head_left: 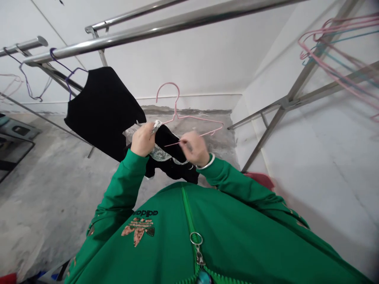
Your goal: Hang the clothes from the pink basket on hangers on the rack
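My left hand [143, 140] is closed on a black garment [167, 142] with pale lace trim, at its upper edge beside one arm of a pink hanger [177, 116]. The hanger's hook points up, and its left arm runs into the garment near my left fingers. My right hand [194, 148], slightly blurred, is closed around the hanger's lower bar, close to the garment's right side. The rest of the garment hangs down in front of my jacket. Just left of my left hand, a black sleeveless top [103, 110] hangs on a purple hanger [71, 75].
A metal rail [142, 33] crosses above my hands. Several pink and teal hangers [334, 43] hang at the upper right, beside a crossed metal frame [284, 102]. Something red [260, 179] stands behind my right sleeve. A grey object [19, 128] is at the far left.
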Motion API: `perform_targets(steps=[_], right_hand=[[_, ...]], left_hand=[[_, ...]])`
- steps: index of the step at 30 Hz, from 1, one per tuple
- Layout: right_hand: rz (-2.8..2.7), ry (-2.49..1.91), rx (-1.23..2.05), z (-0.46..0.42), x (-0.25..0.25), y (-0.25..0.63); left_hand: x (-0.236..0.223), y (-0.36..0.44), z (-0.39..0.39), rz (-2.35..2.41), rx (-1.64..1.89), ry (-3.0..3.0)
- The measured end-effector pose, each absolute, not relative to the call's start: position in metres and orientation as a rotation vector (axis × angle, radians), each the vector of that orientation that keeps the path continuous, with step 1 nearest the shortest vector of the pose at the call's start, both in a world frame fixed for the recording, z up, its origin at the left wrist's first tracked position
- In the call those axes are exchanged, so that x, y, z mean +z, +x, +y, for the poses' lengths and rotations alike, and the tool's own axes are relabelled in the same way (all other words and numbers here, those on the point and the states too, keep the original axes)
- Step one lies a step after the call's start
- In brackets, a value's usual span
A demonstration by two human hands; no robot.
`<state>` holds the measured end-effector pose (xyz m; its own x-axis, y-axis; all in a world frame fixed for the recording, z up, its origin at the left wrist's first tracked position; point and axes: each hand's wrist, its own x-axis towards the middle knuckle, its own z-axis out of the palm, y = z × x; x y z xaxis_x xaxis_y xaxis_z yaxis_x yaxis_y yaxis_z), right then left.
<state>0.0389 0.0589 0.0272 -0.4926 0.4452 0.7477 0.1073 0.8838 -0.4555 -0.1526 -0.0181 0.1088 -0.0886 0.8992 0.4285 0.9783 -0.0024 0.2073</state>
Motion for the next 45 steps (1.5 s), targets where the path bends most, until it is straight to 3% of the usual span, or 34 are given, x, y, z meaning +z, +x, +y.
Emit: perform_targets(steps=[3, 6, 15, 21, 26, 29, 39, 45], right_hand=[[-2.615, -0.237, 0.439, 0.05, -0.01, 0.031], [-2.926, -0.414, 0.34, 0.063, -0.033, 0.034], [-2.697, -0.567, 0.224, 0.12, -0.025, 0.09], [-2.314, -0.47, 0.706, 0.125, -0.021, 0.109], [-1.597, -0.71, 1.361, 0.113, -0.017, 0.099], [-1.25, -0.847, 1.513, 0.108, -0.014, 0.086], [-1.289, -0.825, 1.307, 0.104, -0.01, 0.068], [-1.956, -0.655, 0.931, 0.116, -0.015, 0.088]], left_hand=[[0.121, -0.153, -0.023, -2.052, -0.746, -2.01], [0.13, -0.156, -0.029, -2.063, -0.782, -1.998], [0.123, -0.194, -0.051, -2.268, -0.946, -1.913], [0.119, -0.207, -0.063, -2.332, -1.049, -1.884], [0.113, -0.207, -0.065, -2.374, -1.069, -1.912], [0.114, -0.208, -0.066, -2.366, -1.052, -1.941], [0.113, -0.192, -0.061, -2.268, -1.024, -2.018], [0.098, -0.178, -0.054, -2.173, -1.097, -2.208]])
